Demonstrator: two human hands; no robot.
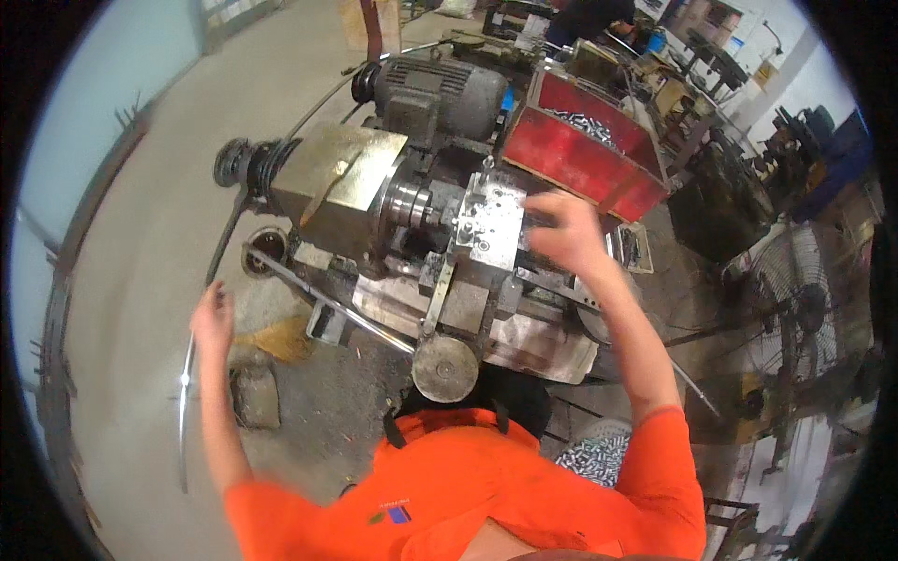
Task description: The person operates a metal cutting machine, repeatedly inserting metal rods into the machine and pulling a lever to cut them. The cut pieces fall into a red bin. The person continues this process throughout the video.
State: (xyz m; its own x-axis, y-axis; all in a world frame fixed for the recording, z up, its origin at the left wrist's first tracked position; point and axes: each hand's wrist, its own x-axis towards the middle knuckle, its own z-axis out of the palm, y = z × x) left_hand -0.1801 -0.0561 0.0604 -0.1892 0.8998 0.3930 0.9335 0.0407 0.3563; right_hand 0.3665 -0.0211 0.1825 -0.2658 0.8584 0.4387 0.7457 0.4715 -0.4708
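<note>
A small lathe-like machine stands before me, with a chuck (409, 205) and a bright steel block (495, 224) on its slide. My right hand (569, 234) hovers at the block's right edge, slightly blurred. Its fingers are bent and apart, and I see nothing between them. Out to the left, my left hand (213, 323) is closed around a long thin metal rod (187, 383), which runs up toward the machine and down toward the floor. A thicker shiny bar (327, 304) slants from a round opening toward a round metal disc (445, 368) at the machine's front.
Behind the block sits a red bin (585, 150) holding small metal parts. An electric motor (440, 98) is behind the chuck. More small parts fill a container (599, 458) beside my right side. A floor fan (795, 290) stands at right. Another person (589, 21) is at the back.
</note>
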